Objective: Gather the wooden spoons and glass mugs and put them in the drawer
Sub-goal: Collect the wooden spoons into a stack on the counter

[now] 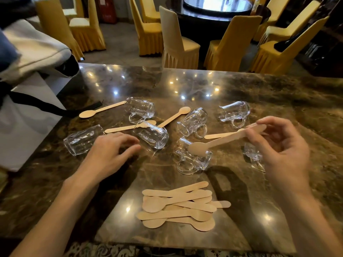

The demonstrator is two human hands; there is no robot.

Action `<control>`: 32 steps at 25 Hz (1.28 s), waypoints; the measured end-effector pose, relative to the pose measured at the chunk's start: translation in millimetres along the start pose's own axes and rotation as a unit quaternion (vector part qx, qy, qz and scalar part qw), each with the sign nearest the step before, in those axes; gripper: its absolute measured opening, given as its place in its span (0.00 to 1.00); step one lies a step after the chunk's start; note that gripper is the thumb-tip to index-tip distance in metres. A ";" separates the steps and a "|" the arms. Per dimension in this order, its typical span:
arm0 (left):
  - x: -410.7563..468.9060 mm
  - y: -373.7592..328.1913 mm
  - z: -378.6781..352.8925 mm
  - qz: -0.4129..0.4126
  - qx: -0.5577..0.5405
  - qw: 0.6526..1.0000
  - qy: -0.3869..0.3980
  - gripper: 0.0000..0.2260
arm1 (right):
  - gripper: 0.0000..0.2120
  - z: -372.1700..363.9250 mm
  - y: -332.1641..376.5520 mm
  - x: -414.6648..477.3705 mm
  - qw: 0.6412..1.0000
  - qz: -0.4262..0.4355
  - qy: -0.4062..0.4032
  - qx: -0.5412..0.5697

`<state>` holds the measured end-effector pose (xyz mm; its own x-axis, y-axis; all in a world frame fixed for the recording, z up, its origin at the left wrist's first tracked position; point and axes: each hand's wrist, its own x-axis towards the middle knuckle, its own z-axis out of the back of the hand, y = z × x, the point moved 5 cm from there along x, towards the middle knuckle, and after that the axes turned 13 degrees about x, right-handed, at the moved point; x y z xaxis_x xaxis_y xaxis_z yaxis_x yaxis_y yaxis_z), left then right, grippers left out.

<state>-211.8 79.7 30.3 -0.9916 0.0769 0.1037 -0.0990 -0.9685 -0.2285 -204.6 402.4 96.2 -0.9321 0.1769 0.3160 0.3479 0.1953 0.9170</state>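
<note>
My right hand [278,145] pinches a wooden spoon [222,140] by its handle and holds it above the marble table [278,93], bowl pointing left over a glass mug [191,158]. My left hand [109,154] hovers with fingers spread between two glass mugs, one at the left [81,140] and one in the middle [154,134]. A pile of wooden spoons [178,206] lies near the front edge. Several more mugs lie on their sides, and loose spoons [102,109] lie among them. No drawer is in view.
A white cloth bag with a black strap [37,104] sits on the table's left side. Beyond the far edge stand yellow-covered chairs [178,41] around a dark round table [217,10]. A patterned carpet shows below the front edge.
</note>
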 end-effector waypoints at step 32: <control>47.3 38.0 31.0 0.135 -0.009 0.990 -0.037 0.04 | 0.06 -3.0 -64.8 -31.0 0.847 -0.093 0.297 -0.430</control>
<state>-260.0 39.2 56.6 -0.9734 -0.2028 0.1062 0.1672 -0.9467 -0.2754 -198.5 381.3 27.7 -0.9376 -0.3470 -0.0219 0.2255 -0.6548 0.7214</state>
